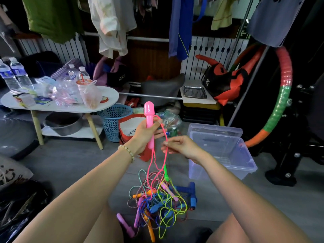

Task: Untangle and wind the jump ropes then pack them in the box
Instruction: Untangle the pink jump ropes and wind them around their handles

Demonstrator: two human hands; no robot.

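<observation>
Over the tangle (157, 200), left grip (145, 135) holds handle (149, 109), right grip (182, 146) pinches cord (164, 130)

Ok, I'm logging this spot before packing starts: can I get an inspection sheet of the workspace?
Surface: grey floor, rope pile lying on it.
Job's things: pink handle held upright; pink rope runs down into the rope pile; clear box open, right of the pile.
Clutter: white table bearing bottles and bags; blue basket beside it.
Hands: left hand grips pink handle; right hand pinches pink rope.
Cables: nothing seen.
Surroundings: hanging clothes, striped hoop.
</observation>
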